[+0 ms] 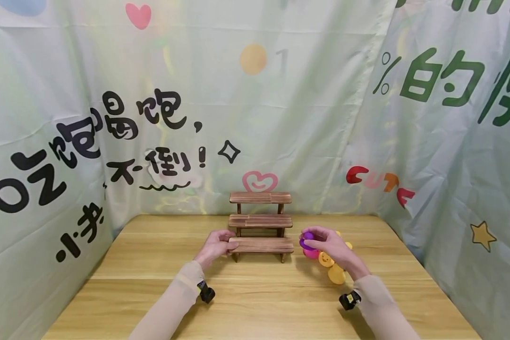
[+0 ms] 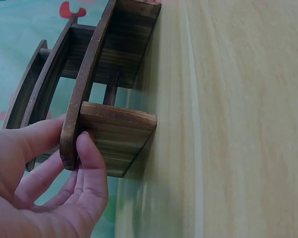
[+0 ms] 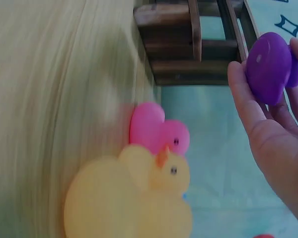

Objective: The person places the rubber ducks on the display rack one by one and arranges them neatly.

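Observation:
A brown wooden three-tier display stand [image 1: 261, 245] stands on the table at centre. My left hand [image 1: 214, 248] pinches the left end of its lowest tier, thumb on one face and fingers on the other, as the left wrist view shows. To the right of the stand, my right hand [image 1: 332, 243] holds a purple toy duck [image 3: 268, 67] between thumb and fingers, raised off the table. Below that hand are a pink toy duck [image 3: 146, 128] and several yellow toy ducks [image 3: 107, 203], partly hidden by the hand in the head view.
The wooden table [image 1: 255, 302] has rounded far corners. Pale printed curtains [image 1: 280, 118] hang behind it and along both sides. A black wrist camera [image 1: 206, 293] sits on the left cuff, another camera [image 1: 349, 300] on the right.

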`<action>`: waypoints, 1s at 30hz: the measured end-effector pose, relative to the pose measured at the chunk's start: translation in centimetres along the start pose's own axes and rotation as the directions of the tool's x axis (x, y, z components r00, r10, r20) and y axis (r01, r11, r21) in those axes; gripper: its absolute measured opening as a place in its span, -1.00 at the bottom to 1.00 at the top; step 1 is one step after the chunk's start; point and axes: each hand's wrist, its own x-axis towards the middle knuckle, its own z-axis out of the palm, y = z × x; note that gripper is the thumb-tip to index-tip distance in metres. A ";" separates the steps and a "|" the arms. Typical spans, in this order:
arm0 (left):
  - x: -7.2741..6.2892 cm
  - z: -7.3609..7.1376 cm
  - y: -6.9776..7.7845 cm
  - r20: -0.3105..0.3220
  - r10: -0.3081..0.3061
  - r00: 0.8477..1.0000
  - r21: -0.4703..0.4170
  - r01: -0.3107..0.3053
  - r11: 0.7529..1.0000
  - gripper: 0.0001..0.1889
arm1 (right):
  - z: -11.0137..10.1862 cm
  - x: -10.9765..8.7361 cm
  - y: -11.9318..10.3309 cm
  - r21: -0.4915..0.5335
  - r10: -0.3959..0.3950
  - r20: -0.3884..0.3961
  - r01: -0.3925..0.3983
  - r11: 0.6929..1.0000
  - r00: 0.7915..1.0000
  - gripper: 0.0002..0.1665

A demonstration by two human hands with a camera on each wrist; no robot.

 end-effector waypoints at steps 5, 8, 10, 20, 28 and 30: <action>0.0 0.0 -0.3 0.006 0.015 1.000 -0.004 -0.015 1.000 -0.63 | 1.2 0.5 -0.3 0.023 -0.039 -0.004 0.040 0.999 0.999 -0.40; -0.1 -0.1 -0.3 0.003 0.016 1.000 -0.004 -0.016 1.000 -0.64 | 2.0 0.7 -0.4 0.040 -0.044 -0.016 0.044 0.998 0.999 -0.40; -0.1 -0.1 -0.3 0.005 0.017 1.000 -0.005 -0.017 1.000 -0.63 | 2.4 0.9 -0.4 0.051 -0.040 -0.016 0.041 0.998 0.999 -0.42; -0.3 -0.8 -0.6 0.061 0.004 0.998 -0.052 -0.001 0.999 -0.55 | 3.7 1.6 -0.5 0.098 -0.037 0.027 0.034 0.995 0.999 -0.42; -0.2 -1.1 -0.7 0.079 0.012 0.997 -0.056 -0.007 0.998 -0.55 | 4.6 1.8 -0.6 0.063 -0.030 0.059 0.027 0.998 0.998 -0.43; -0.2 -1.1 -0.6 0.083 0.007 0.997 -0.059 -0.002 0.998 -0.55 | 4.9 2.0 -0.8 0.045 -0.044 0.068 0.041 0.998 0.997 -0.42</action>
